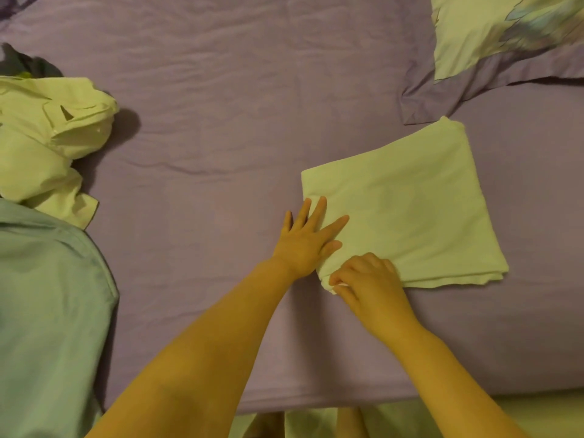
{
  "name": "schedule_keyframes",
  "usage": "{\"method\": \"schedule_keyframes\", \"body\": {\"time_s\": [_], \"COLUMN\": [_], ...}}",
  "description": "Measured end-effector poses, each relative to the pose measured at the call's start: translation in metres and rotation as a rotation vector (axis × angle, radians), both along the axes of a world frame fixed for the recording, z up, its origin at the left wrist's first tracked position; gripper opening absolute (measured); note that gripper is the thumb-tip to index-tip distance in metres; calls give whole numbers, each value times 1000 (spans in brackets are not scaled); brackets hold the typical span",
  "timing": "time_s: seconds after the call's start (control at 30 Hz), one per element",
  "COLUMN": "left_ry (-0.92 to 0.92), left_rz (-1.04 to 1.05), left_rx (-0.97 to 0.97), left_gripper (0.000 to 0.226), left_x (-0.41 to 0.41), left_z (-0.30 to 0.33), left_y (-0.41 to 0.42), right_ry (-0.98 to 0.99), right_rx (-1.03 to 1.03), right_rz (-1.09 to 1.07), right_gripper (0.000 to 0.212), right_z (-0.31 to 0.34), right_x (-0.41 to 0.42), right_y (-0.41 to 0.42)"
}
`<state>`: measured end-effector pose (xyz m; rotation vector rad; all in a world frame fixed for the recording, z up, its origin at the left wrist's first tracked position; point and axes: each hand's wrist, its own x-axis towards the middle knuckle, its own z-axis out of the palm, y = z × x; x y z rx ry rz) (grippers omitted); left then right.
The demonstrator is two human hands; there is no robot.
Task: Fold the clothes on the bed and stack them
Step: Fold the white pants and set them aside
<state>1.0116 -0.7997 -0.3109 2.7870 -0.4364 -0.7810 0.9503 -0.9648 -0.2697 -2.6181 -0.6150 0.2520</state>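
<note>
Right hand (366, 276) pinches the near corner of the folded pale cloth (407, 210); left hand (305, 240) presses flat beside it, fingers spread. Left of it, a crumpled shirt (47, 134) and green garment (47, 295) look unfolded.

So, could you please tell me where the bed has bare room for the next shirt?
Bare purple sheet runs between the crumpled white shirt and the folded white garment, up to the pillow. The left edge is crowded, with a green garment there. Both hands, left hand and right hand, are on the folded piece's near corner.
</note>
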Motion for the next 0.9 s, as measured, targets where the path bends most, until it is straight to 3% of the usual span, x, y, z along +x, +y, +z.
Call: {"method": "schedule_keyframes", "body": {"time_s": [0.1, 0.27, 0.43, 0.7, 0.9], "left_ry": [0, 13, 41, 103, 105], "left_rz": [-10, -13, -11, -17, -40], "left_rx": [-6, 0, -10, -12, 7], "left_gripper": [54, 55, 53, 52, 52], "left_x": [1, 2, 3, 10, 13], "left_z": [0, 0, 2, 8, 7], "left_y": [1, 1, 1, 0, 3], "right_ry": [-129, -281, -226, -93, -100], "right_rx": [-129, -317, -345, -67, -273], "right_rz": [149, 235, 136, 61, 94], "right_gripper": [29, 22, 34, 41, 48], "right_z": [-7, -9, 0, -2, 2], "right_x": [-2, -10, -11, -22, -18], "right_y": [17, 30, 31, 0, 15]}}
